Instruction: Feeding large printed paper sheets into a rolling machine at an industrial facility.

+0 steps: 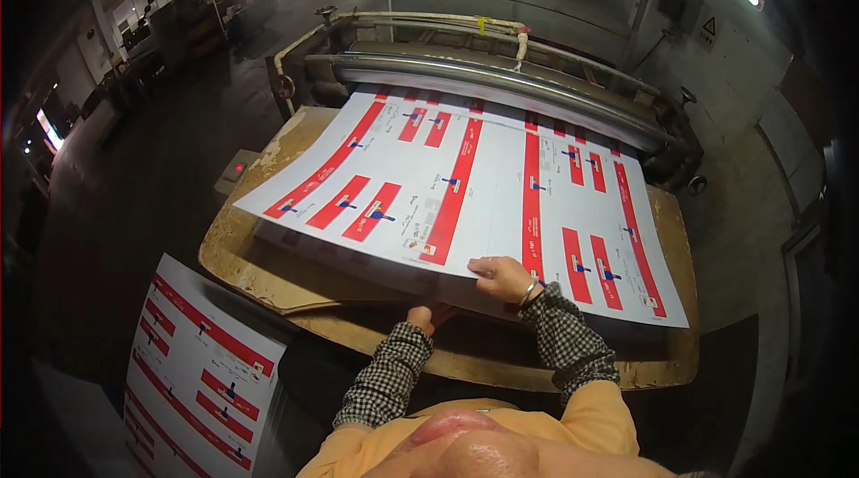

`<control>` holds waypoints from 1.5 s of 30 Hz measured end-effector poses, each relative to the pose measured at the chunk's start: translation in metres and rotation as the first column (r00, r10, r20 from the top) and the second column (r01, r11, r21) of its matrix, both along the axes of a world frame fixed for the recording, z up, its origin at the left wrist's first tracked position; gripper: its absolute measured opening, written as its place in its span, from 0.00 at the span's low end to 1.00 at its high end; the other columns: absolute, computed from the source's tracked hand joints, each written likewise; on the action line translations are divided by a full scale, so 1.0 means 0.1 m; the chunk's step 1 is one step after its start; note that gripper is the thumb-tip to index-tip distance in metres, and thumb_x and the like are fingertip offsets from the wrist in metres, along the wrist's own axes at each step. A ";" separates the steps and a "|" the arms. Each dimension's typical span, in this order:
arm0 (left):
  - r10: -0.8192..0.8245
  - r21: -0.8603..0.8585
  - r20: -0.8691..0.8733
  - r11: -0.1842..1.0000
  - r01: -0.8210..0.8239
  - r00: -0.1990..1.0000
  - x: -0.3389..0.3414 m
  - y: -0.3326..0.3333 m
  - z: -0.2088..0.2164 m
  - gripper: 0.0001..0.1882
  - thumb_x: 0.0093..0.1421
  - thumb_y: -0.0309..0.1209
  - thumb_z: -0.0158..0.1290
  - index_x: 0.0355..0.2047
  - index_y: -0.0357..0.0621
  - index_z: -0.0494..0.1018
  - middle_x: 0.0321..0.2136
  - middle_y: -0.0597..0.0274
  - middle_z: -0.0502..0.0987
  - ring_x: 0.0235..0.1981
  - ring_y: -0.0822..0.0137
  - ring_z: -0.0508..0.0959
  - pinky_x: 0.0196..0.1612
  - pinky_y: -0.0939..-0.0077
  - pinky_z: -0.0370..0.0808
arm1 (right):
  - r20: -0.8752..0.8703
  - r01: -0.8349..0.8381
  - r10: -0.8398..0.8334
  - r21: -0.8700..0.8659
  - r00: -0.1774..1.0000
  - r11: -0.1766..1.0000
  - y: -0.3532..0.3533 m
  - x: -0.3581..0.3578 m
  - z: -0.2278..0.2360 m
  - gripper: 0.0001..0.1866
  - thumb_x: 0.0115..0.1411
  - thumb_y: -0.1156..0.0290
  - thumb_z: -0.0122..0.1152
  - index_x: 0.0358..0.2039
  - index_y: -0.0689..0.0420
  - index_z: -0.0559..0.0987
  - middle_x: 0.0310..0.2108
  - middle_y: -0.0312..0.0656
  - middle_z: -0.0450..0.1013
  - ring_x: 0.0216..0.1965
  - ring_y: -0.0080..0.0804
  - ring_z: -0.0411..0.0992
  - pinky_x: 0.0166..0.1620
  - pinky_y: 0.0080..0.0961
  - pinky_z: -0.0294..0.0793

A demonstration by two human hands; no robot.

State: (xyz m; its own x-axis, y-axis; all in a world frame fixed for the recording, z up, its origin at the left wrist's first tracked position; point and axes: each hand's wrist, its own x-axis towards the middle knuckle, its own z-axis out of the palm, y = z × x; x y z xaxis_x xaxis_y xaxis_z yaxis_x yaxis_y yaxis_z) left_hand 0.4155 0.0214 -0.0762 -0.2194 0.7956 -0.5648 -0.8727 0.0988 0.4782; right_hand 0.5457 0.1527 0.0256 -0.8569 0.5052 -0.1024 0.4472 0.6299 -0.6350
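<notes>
A large white printed sheet with red bands and small blue marks lies across a worn wooden board. Its far edge runs in under a metal roller. My right hand grips the near edge just right of the middle, thumb on top and the other fingers out of sight beneath. Lower and to the left, my left hand reaches in under that raised edge. The sheet's shadow hides most of its fingers, so their hold cannot be made out.
The wooden board has a rounded, chipped rim. At the lower left stand more printed sheets. A control box with a red light sits left of the board. Handwheels and pale pipes flank the roller machine.
</notes>
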 end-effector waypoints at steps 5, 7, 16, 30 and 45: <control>0.042 -0.076 -0.088 0.996 -0.049 0.995 0.03 0.01 0.23 0.18 0.57 0.24 0.29 0.46 0.31 0.60 0.41 0.45 0.68 0.43 0.53 0.70 0.47 0.56 0.70 | -0.062 -0.050 0.054 0.070 0.997 0.996 -0.14 0.09 -0.56 0.19 0.44 0.66 0.53 0.38 0.58 0.74 0.42 0.46 0.69 0.43 0.43 0.67 0.47 0.29 0.65; 0.048 -0.010 -0.023 0.999 -0.048 0.999 0.00 0.01 0.07 0.17 0.57 0.24 0.30 0.46 0.30 0.58 0.42 0.44 0.67 0.43 0.52 0.71 0.46 0.55 0.70 | -0.023 -0.057 0.059 0.106 0.998 0.993 -0.18 0.13 -0.68 0.20 0.43 0.66 0.54 0.39 0.57 0.74 0.44 0.45 0.68 0.44 0.42 0.66 0.48 0.28 0.65; -0.083 0.050 -0.077 0.995 0.087 0.994 -0.03 0.07 -0.18 0.15 0.59 0.32 0.42 0.41 0.32 0.61 0.37 0.53 0.69 0.37 0.59 0.72 0.42 0.62 0.72 | 0.056 0.150 -0.163 0.189 0.985 0.971 0.41 -0.20 -0.79 0.24 0.42 0.59 0.59 0.41 0.55 0.74 0.49 0.45 0.64 0.53 0.41 0.58 0.54 0.37 0.57; -0.154 0.142 -0.140 0.975 0.174 0.978 -0.19 -0.09 -0.25 0.14 0.55 0.27 0.47 0.41 0.35 0.64 0.36 0.57 0.72 0.31 0.67 0.74 0.35 0.75 0.73 | 0.377 -0.239 0.177 0.124 0.909 0.963 0.00 -0.17 -0.57 0.41 0.38 0.55 0.64 0.51 0.59 0.62 0.55 0.58 0.51 0.57 0.53 0.49 0.56 0.37 0.53; -0.017 0.097 0.050 0.995 0.012 0.999 -0.02 0.09 0.14 0.22 0.58 0.32 0.42 0.51 0.37 0.54 0.49 0.49 0.61 0.50 0.52 0.63 0.50 0.54 0.62 | -0.470 0.971 -0.852 -0.050 -0.230 -0.235 0.36 2.49 -0.95 0.25 0.47 0.69 0.61 0.43 0.68 0.65 0.46 0.57 0.63 0.50 0.47 0.59 0.53 0.37 0.58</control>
